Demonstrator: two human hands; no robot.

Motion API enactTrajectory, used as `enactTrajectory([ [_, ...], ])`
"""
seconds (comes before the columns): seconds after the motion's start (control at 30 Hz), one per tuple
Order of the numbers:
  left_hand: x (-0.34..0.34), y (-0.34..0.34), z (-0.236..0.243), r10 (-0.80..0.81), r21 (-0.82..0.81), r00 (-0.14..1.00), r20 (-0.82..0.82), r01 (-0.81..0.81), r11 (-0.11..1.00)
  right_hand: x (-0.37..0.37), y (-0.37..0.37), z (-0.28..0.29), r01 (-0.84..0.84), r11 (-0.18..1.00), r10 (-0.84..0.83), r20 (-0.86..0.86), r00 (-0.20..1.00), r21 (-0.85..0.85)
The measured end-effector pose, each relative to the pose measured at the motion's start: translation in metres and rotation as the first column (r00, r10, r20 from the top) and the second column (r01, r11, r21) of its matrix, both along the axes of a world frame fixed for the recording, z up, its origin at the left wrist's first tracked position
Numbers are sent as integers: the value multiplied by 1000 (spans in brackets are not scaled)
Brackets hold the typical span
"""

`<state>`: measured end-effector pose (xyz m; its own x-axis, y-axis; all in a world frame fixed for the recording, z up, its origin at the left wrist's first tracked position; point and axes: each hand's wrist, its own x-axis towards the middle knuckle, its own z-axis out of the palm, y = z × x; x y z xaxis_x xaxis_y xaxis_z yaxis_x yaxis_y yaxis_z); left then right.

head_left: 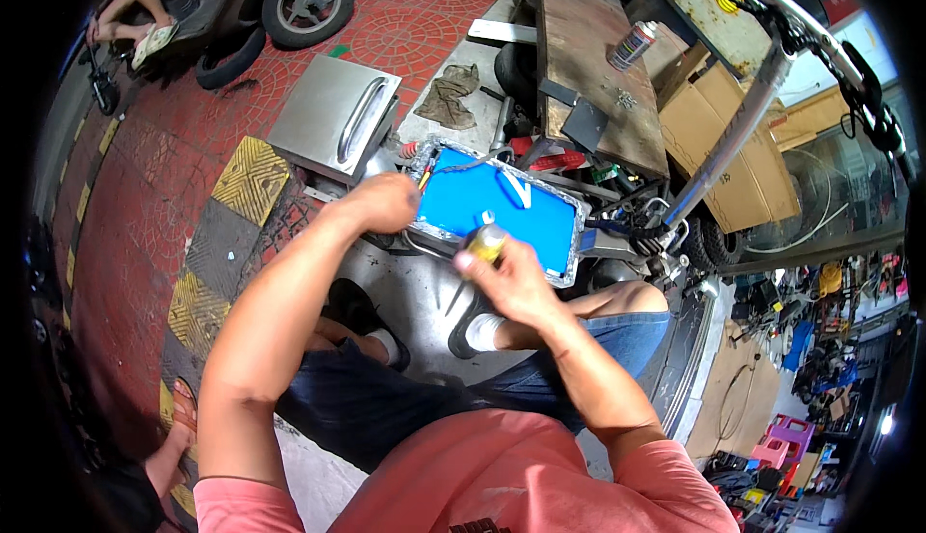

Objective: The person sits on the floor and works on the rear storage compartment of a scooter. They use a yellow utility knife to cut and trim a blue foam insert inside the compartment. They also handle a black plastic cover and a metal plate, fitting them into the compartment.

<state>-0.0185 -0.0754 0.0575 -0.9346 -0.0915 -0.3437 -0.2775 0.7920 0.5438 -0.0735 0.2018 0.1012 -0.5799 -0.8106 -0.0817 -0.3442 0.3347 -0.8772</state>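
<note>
A bright blue flat pack (463,200) lies in front of me, its rim wrapped in crinkled silvery material. At its left end, thin red and yellow wires (424,178) and a dark cable (473,164) come out. My left hand (386,202) is closed beside these wires; its fingertips are hidden. Over the pack's near edge, my right hand (509,277) grips what looks like a screwdriver (487,242) with a yellow handle, blurred by motion. Its thin shaft points down toward my shoe. A white strip (514,189) and a small pale piece lie on the blue face.
A silver metal box (333,113) with a handle stands left of the pack. Behind are a worn wooden board (593,55) with a spray can (633,46), and a crumpled cloth (449,96). A bicycle frame (738,128) leans at right; scooters stand far left.
</note>
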Motion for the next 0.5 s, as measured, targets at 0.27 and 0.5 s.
enactTrajectory([
  [0.27, -11, -8, -13, 339, 93, 939, -58, -333, 938, 78, 22, -74, -493, 736, 654, -303, 693, 463],
  [0.5, -16, 22, -49, 345, 14, 881, -324, -360, 933, 82, 46, -172, -549, 448, 783, -14, 622, 706],
])
